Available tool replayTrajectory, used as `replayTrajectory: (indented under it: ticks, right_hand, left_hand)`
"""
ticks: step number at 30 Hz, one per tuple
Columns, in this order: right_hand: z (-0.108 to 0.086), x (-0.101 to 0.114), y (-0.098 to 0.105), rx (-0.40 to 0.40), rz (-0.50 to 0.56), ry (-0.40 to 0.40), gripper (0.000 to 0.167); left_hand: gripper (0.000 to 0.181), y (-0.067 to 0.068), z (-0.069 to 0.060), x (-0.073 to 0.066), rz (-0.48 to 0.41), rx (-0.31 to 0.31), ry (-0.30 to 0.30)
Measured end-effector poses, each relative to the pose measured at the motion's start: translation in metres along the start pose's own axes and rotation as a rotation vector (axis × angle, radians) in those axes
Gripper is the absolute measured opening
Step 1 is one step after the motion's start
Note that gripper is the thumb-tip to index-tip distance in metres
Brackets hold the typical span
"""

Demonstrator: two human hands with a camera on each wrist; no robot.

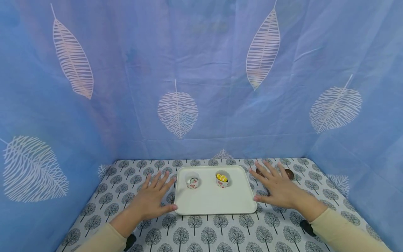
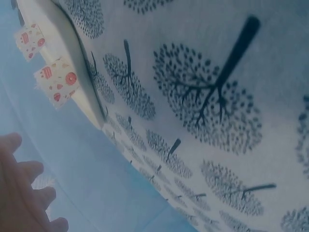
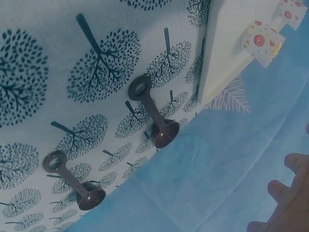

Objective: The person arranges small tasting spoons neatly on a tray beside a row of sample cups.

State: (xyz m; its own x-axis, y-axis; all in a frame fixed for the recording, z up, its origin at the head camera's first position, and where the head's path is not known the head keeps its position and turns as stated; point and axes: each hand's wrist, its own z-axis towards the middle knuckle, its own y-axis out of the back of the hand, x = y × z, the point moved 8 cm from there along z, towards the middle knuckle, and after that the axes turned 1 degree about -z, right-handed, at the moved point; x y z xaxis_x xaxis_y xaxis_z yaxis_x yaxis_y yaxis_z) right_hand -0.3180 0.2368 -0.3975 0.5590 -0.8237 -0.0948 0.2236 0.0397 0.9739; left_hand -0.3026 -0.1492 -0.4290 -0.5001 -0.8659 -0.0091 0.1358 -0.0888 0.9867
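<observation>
My left hand (image 1: 150, 202) is spread with straight fingers beside the left edge of a white tray (image 1: 207, 204), holding nothing. Spread likewise past the tray's right edge is my right hand (image 1: 280, 190), empty, partly covering brown spoons. Two patterned paper cups stand on the tray: the left cup (image 1: 192, 182) has something pale and dark inside, the right cup (image 1: 222, 182) something yellow. In the right wrist view two brown spoons, one nearer the tray (image 3: 153, 110) and one farther off (image 3: 72, 181), lie on the cloth, apart from my fingers.
A white cloth (image 1: 195, 232) printed with grey trees covers the table. Blue curtains (image 1: 214, 115) with white leaf prints stand behind it and along both sides. Dark bands show at both wrists.
</observation>
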Motion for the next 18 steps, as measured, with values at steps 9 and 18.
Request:
replayTrajectory:
  ticks: [9,18]
  right_hand:
    - [0.000,0.004,-0.007,0.007,0.045,0.007,0.089]
    - [-0.002,0.008,-0.019,0.005,0.052,0.015,0.088]
  left_hand:
    - [0.091,-0.012,0.001,-0.002,-0.038,0.028,0.003]
    - [0.088,-0.015,0.002,-0.010,-0.087,0.020,0.017]
